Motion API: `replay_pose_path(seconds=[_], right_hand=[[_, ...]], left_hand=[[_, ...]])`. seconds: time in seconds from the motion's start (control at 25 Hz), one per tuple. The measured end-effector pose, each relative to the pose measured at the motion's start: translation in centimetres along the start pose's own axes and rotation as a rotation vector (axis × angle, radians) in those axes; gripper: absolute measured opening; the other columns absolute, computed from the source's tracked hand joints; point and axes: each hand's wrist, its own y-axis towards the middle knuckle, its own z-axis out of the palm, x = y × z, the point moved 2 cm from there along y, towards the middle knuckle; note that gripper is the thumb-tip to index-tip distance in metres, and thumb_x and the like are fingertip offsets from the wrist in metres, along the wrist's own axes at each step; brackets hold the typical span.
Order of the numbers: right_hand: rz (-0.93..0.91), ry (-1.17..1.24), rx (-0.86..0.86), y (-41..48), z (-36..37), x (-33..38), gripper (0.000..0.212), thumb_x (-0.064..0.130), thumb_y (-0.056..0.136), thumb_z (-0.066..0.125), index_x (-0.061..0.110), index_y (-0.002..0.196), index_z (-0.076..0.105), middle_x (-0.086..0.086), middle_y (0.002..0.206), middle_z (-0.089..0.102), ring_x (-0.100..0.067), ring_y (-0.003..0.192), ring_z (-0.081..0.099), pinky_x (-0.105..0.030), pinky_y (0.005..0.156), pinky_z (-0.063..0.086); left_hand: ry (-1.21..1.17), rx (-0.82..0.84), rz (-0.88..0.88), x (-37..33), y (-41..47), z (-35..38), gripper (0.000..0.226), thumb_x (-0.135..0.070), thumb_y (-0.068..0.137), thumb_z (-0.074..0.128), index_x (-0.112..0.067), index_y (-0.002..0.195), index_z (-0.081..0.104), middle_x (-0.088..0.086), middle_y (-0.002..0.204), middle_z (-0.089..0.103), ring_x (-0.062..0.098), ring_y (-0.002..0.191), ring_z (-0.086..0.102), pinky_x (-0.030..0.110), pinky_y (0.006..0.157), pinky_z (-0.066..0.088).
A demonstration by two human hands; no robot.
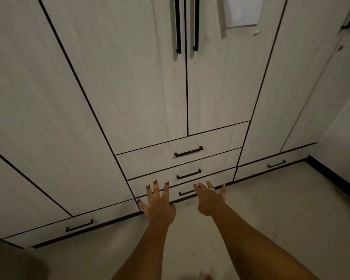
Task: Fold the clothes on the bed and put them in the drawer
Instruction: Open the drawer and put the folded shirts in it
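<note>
White wood-grain wardrobe (129,87) fills the view from the floor (271,219) upward. Its centre section carries two tall doors with black vertical handles (178,25) above a stack of three drawers.

1. Bottom drawer (182,188): lowest of the centre stack, just above the floor. Front lies flush with the fronts around it, so it is closed. Its black bar handle (185,193) shows between the two grips.
2. Left grip (160,207): bare hand, palm away from the camera, fingers straight and spread wide, holding nothing. Fingertips overlap the bottom and middle drawer (216,164) fronts; contact with the panel cannot be told.
3. Right grip (210,201): bare hand, fingers straight and spread, holding nothing. A ring (212,189) sits on one finger. It lies over the right half of the bottom drawer front; contact cannot be told.
4. Both forearms reach forward and down, side by side and apart.

A white sheet (242,11) hangs on the right door near the top edge. Low side drawers (79,226) with bar handles flank the centre stack.
</note>
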Motion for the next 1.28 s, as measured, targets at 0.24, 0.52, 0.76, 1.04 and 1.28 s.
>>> replay_pose_path(seconds=[0.24, 0.52, 0.76, 1.04, 1.28], right_hand=[[-0.02, 0.076, 0.092, 14.6, 2.4, -2.6, 0.077, 0.014, 0.094, 0.045, 0.025, 0.154, -0.002, 0.001, 0.162, 0.0, -0.022, 0.149, -0.007, -0.066, 0.111, -0.001], [-0.063, 0.177, 0.181, 29.5, 5.6, -1.1, 0.07, 0.017, 0.097, 0.042, 0.022, 0.154, 0.002, 0.0, 0.162, 0.004, -0.021, 0.149, -0.003, -0.06, 0.115, 0.003], [-0.063, 0.184, 0.176, 39.2, 12.3, 0.2, 0.069, 0.021, 0.098, 0.044, 0.021, 0.154, 0.005, -0.002, 0.162, 0.003, -0.022, 0.149, -0.002, -0.058, 0.117, 0.005], [-0.078, 0.041, 0.16, 46.9, 17.9, 0.2, 0.078, 0.027, 0.091, 0.06, 0.021, 0.153, 0.012, -0.007, 0.16, 0.011, -0.027, 0.148, 0.007, -0.058, 0.115, 0.011], [-0.08, 0.062, 0.121, 47.0, 18.7, 0.9, 0.075, 0.028, 0.09, 0.064, 0.025, 0.149, 0.019, -0.01, 0.155, 0.019, -0.032, 0.143, 0.02, -0.048, 0.105, 0.035]], left_hand=[[0.082, 0.151, -0.039, -0.8, 10.9, 3.3, 0.079, -0.039, 0.096, 0.047, -0.037, 0.15, -0.011, 0.003, 0.159, -0.02, 0.029, 0.145, -0.02, 0.065, 0.111, 0.0], [0.166, 0.359, 0.112, -1.1, 27.5, 6.9, 0.086, -0.044, 0.094, 0.051, -0.036, 0.15, -0.013, 0.003, 0.16, -0.017, 0.03, 0.147, -0.012, 0.062, 0.114, 0.006], [0.243, 0.393, 0.206, -1.4, 32.6, 17.0, 0.092, -0.05, 0.094, 0.048, -0.036, 0.142, -0.029, 0.003, 0.153, -0.03, 0.03, 0.146, -0.015, 0.059, 0.114, 0.007], [0.012, -0.048, 0.317, 0.7, 37.7, 23.4, 0.105, -0.016, 0.061, 0.081, -0.024, 0.149, 0.024, 0.012, 0.145, 0.038, 0.033, 0.126, 0.045, 0.048, 0.094, 0.046], [0.07, -0.091, 0.159, -0.5, 37.8, 23.8, 0.084, -0.026, 0.083, 0.066, -0.026, 0.152, 0.018, 0.004, 0.151, 0.03, 0.027, 0.139, 0.027, 0.056, 0.113, 0.023]])
